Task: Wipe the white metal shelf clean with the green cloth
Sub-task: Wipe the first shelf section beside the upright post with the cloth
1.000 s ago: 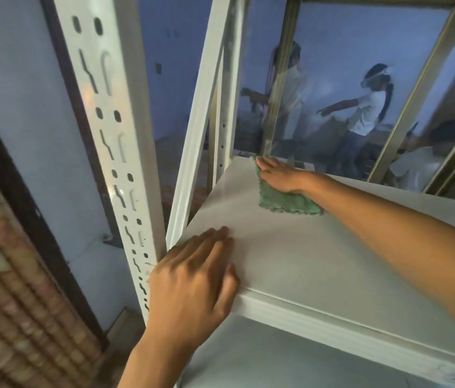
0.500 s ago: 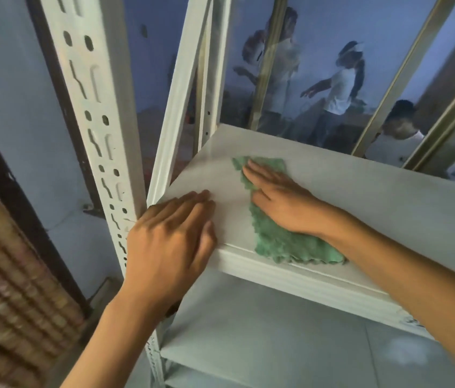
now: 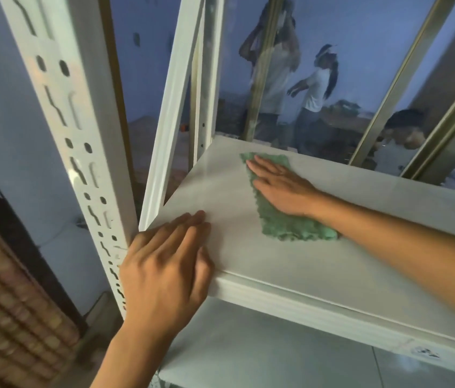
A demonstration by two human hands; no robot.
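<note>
The white metal shelf (image 3: 290,264) fills the middle of the view, its front lip running down to the right. A green cloth (image 3: 279,222) lies spread on its left half, reaching from near the back edge toward the front. My right hand (image 3: 282,189) presses flat on the cloth with straight fingers pointing to the back left corner. My left hand (image 3: 164,270) rests flat on the shelf's front left corner, fingers straight, thumb over the front lip.
A perforated white upright (image 3: 81,152) stands at the front left corner, another white post (image 3: 176,107) behind it. A lower shelf (image 3: 262,348) lies beneath. Brass-coloured bars (image 3: 405,79) and glass stand behind, with people beyond. A brick wall (image 3: 2,317) is at the left.
My right hand has slid the cloth from the back corner toward the front edge, then back away from me to the rear part. My left hand has stayed on the front left corner.
</note>
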